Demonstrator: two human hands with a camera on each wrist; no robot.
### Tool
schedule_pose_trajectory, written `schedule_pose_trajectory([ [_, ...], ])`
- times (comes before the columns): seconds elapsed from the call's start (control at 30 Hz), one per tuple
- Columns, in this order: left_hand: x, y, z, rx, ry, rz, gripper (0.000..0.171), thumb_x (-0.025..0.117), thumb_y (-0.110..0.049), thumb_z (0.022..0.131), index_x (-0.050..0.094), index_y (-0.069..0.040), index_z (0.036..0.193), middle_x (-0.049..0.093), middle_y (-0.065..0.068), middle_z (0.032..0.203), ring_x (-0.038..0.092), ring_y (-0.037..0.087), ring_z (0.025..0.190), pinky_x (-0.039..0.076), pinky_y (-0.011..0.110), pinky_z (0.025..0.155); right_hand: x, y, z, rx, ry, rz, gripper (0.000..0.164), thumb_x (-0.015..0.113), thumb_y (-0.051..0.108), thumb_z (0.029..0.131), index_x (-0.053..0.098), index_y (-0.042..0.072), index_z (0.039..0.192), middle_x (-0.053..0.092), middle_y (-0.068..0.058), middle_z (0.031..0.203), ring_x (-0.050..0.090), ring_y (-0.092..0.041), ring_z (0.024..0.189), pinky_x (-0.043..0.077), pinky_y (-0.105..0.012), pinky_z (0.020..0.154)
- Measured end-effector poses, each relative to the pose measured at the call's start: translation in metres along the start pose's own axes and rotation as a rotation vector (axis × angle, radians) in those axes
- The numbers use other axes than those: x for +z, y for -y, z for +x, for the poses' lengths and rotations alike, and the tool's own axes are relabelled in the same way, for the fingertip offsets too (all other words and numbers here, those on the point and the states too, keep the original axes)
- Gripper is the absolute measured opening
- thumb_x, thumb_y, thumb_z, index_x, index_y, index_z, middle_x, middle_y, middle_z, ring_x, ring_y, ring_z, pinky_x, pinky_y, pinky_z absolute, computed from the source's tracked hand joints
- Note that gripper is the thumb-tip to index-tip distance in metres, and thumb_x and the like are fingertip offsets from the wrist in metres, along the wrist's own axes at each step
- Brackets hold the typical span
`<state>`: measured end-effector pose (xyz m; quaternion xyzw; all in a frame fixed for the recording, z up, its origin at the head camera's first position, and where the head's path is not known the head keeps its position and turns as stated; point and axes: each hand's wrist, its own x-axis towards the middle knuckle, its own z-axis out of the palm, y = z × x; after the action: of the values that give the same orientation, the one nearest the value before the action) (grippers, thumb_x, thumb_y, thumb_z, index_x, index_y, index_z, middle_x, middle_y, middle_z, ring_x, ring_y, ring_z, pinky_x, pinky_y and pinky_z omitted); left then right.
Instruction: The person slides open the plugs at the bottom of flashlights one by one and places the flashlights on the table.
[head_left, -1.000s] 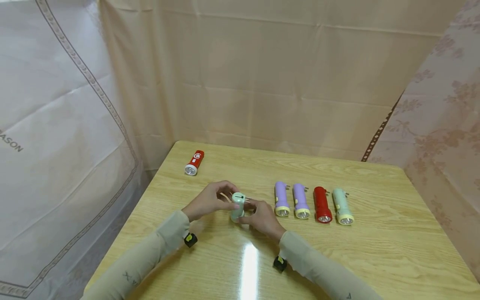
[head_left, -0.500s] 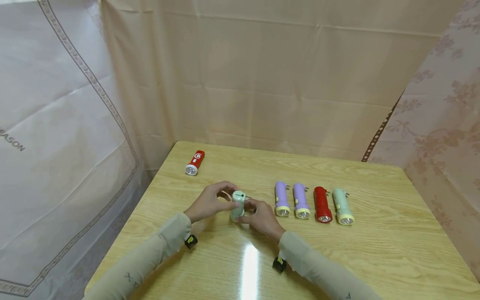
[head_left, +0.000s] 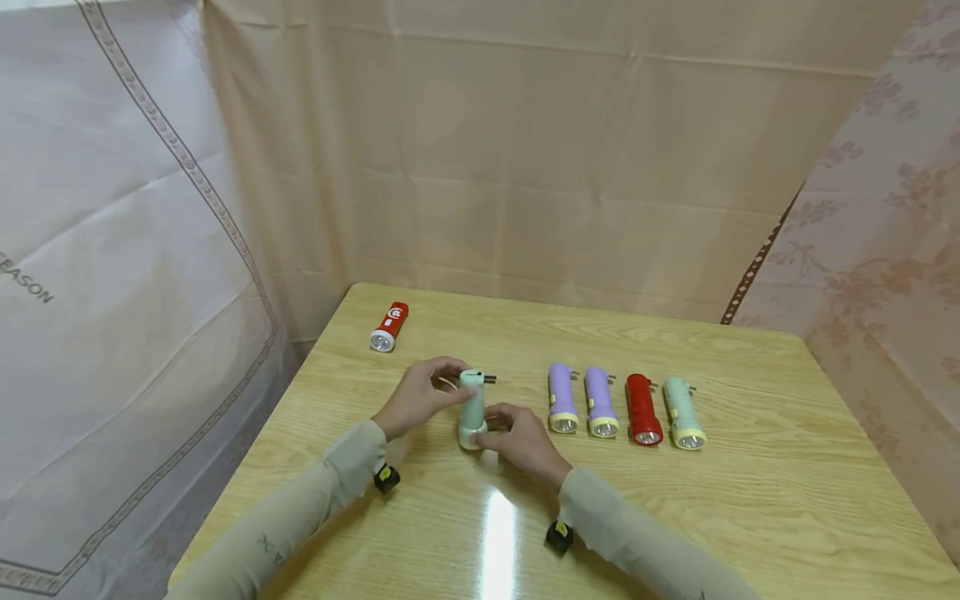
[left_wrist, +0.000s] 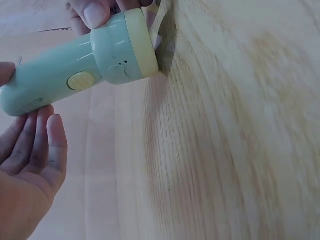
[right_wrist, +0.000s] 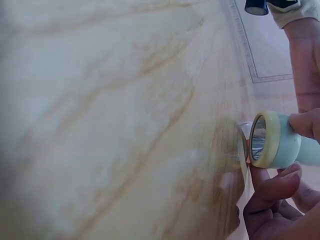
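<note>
A mint-green flashlight (head_left: pixel 472 410) with a pale yellow rim stands roughly upright, lamp end down, between both hands. Two metal prongs (head_left: pixel 490 379) stick out to the right near its top. My left hand (head_left: pixel 424 395) pinches the tail end between thumb and fingers. Lower down, my right hand (head_left: pixel 525 441) grips the lamp head. The left wrist view shows the flashlight's yellow switch (left_wrist: pixel 81 80). In the right wrist view the silvery reflector (right_wrist: pixel 258 138) faces the tabletop (right_wrist: pixel 150 125), close to it; whether they touch I cannot tell.
To the right lie two purple flashlights (head_left: pixel 562 398), a red flashlight (head_left: pixel 642 408) and another mint-green flashlight (head_left: pixel 682 408) in a row, prongs out. A red flashlight with a white rim (head_left: pixel 390 327) lies at the back left. Cloth (head_left: pixel 525 167) hangs around the table.
The flashlight's tail end has swung away from me, bringing it more upright with more of its body showing. My left hand moved slightly with it; my right hand stays at the head.
</note>
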<state>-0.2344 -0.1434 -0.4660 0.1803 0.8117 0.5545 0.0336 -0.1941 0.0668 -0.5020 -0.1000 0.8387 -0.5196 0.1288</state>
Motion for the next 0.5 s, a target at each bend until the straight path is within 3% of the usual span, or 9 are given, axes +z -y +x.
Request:
schedule_pose_trajectory([
  [0.33, 0.002, 0.002, 0.009, -0.184, -0.046, -0.070, 0.041, 0.077, -0.049, 0.075, 0.068, -0.022, 0.105, 0.067, -0.002, 0.100, 0.061, 0.021, 0.092, 0.053, 0.037, 0.078, -0.001, 0.002, -0.005, 0.043, -0.001, 0.048, 0.046, 0.075, 0.046, 0.079, 0.065, 0.018, 0.114, 0.067, 0.000, 0.104, 0.061, -0.017, 0.098, 0.051, -0.037, 0.082],
  [0.5, 0.004, 0.004, 0.013, -0.229, -0.049, -0.133, 0.044, 0.078, -0.046, 0.075, 0.068, -0.018, 0.107, 0.067, 0.002, 0.102, 0.062, 0.022, 0.092, 0.053, 0.045, 0.083, -0.001, 0.004, -0.007, 0.068, 0.003, 0.074, 0.047, 0.075, 0.047, 0.079, 0.065, 0.017, 0.114, 0.067, -0.002, 0.106, 0.061, -0.019, 0.099, 0.052, -0.037, 0.082],
])
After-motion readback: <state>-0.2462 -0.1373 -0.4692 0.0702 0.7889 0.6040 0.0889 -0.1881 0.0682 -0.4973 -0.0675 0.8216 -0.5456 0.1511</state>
